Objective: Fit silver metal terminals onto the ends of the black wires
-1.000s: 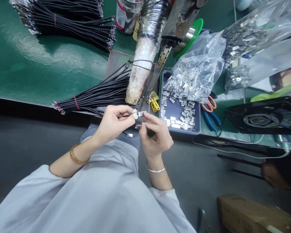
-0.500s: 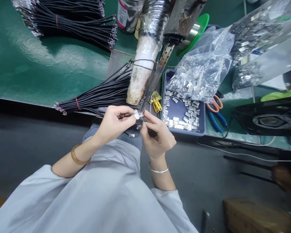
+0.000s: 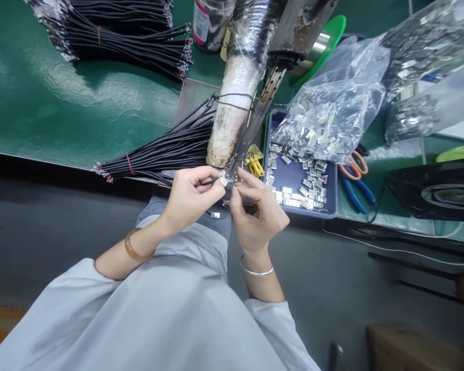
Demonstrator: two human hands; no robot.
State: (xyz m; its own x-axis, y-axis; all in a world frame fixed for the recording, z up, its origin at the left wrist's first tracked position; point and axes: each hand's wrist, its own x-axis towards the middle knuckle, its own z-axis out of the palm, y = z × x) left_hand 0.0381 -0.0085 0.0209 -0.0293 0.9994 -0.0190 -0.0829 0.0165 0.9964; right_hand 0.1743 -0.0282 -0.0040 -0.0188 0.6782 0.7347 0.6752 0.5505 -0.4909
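Far out at ten o'clock from my hands, a bound bundle of black wires (image 3: pixel 112 38) lies on the green table (image 3: pixel 42 103). A second bundle (image 3: pixel 166 149), tied with a red band, lies nearer at eleven o'clock, its stripped ends poking over the table's front edge.

My left hand (image 3: pixel 189 198), with an amber bangle (image 3: pixel 133 247) on its wrist, is closed in a narrow pinch on a thin black wire (image 3: pixel 208 182). My right hand (image 3: pixel 259 211), which wears a silver bracelet (image 3: pixel 257 269), meets it fingertip to fingertip and is pinched on a small metal piece (image 3: pixel 229 179). Wire end and metal piece come together between the two hands, just off the table edge and above my lap. I cannot tell whether they are already joined. Another small metal piece (image 3: pixel 215 214) lies on my lap at six o'clock from the left fingertips.

At twelve o'clock a grimy white-wrapped post (image 3: pixel 235 103) stands close to the hands, with a yellow clip (image 3: pixel 255 165) at its foot. At two o'clock is a blue tray (image 3: pixel 292 178) scattered with loose metal pieces (image 3: pixel 313 193), and a clear bag of the same parts (image 3: pixel 332 113) sags onto its far end. Just right of the tray lie orange-handled scissors (image 3: pixel 353 165) and blue pliers (image 3: pixel 358 189). A black fan (image 3: pixel 441 190) sits at three o'clock.
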